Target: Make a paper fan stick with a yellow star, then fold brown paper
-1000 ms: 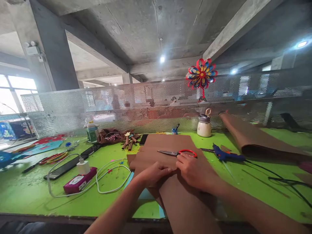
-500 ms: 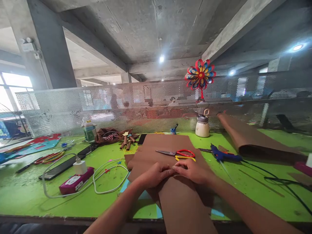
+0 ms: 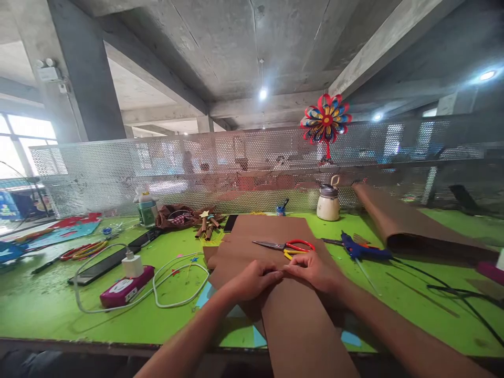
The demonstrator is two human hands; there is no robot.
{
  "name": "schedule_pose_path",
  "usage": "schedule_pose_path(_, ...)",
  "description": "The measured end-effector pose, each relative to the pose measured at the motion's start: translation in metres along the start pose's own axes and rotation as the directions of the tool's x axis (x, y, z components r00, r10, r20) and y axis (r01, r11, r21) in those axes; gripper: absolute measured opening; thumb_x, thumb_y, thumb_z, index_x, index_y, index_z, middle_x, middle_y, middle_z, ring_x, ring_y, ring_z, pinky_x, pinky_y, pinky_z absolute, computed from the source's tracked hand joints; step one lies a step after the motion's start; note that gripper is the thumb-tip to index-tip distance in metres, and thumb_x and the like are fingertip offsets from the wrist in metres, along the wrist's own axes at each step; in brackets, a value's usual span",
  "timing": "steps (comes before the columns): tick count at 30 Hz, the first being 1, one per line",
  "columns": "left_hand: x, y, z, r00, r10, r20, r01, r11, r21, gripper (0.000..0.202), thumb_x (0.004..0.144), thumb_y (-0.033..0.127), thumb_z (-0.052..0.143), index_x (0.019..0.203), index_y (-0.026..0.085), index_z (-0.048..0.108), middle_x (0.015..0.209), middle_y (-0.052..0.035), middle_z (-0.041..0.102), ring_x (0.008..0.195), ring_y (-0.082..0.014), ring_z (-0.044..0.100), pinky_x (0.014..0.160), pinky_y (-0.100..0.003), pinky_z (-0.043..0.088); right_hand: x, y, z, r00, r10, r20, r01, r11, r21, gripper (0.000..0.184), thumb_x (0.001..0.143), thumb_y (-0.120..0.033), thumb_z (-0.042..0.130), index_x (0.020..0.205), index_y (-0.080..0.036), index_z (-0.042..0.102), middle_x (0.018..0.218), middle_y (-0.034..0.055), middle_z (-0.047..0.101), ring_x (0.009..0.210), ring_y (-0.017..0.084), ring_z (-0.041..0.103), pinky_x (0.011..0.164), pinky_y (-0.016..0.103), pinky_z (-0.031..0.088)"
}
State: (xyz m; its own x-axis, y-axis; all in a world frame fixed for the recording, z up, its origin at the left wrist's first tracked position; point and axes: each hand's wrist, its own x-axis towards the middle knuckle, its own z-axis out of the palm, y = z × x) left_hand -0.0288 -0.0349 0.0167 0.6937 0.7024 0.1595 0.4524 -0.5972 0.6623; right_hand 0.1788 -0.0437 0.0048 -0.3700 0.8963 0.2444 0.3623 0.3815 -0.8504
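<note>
A long strip of brown paper [image 3: 303, 320] runs from between my hands down past the table's front edge. My left hand [image 3: 255, 281] pinches its far end from the left, thumb and fingers together. From the right, my right hand [image 3: 315, 269] pinches the same end, its fingertips close to the left ones. Beneath lie larger brown sheets [image 3: 271, 228], spread flat. Scissors [image 3: 285, 247] with one red and one yellow handle rest on them, just beyond my right hand. Scraps of light blue paper [image 3: 350, 338] stick out from under the brown paper.
A blue glue gun [image 3: 364, 249] with a black cord lies to the right, before a rolled brown sheet [image 3: 409, 231]. A cream jug [image 3: 328, 205] stands at the back. On the left are a purple power strip [image 3: 128, 286] with a white cable, a phone [image 3: 100, 266] and rolled brown pieces [image 3: 203, 228].
My fingertips have drawn slightly apart along the strip's end, and the strip's near part has shifted a little right. The camera view has moved slightly.
</note>
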Motion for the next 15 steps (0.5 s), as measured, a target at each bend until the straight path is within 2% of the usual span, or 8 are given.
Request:
schedule_pose_path(5,-0.0004,-0.0032,-0.0038,0.999,-0.017,0.031,0.017,1.000,-0.016,0.044,0.087,0.050,0.036,0.073,0.013,0.055,0.064,0.0034,0.040,0.060,-0.0084,0.032,0.053,-0.020,0.026,0.0016,0.0028,-0.0036,0.999,-0.006,-0.033,0.005,0.999,-0.041,0.039,0.075,-0.051,0.057,0.067,-0.013,0.063,0.058,-0.0019,0.048,0.056,0.010,0.038,0.052,0.024,0.025)
schedule_pose_path(11,0.0006,-0.0063,-0.0003,0.999,-0.036,-0.008,0.036,0.999,-0.018,0.043,0.085,0.049,0.039,0.072,0.012,0.056,0.063,0.0027,0.042,0.061,-0.0091,0.033,0.053,-0.020,0.027,0.0002,0.0014,-0.0033,1.000,0.005,0.024,-0.007,0.997,0.083,0.039,0.074,-0.052,0.058,0.074,-0.014,0.064,0.066,0.0003,0.055,0.063,0.012,0.046,0.057,0.023,0.033)
schedule_pose_path(15,0.0015,-0.0078,0.0033,0.999,-0.020,-0.039,0.022,0.999,0.049,0.042,0.085,0.048,0.040,0.069,0.012,0.055,0.061,0.0029,0.042,0.060,-0.0088,0.033,0.053,-0.020,0.027,-0.0001,0.0019,0.0003,0.999,0.011,0.030,-0.013,0.998,0.062,0.039,0.073,-0.052,0.058,0.075,-0.014,0.068,0.070,0.0026,0.058,0.068,0.015,0.050,0.060,0.024,0.036)
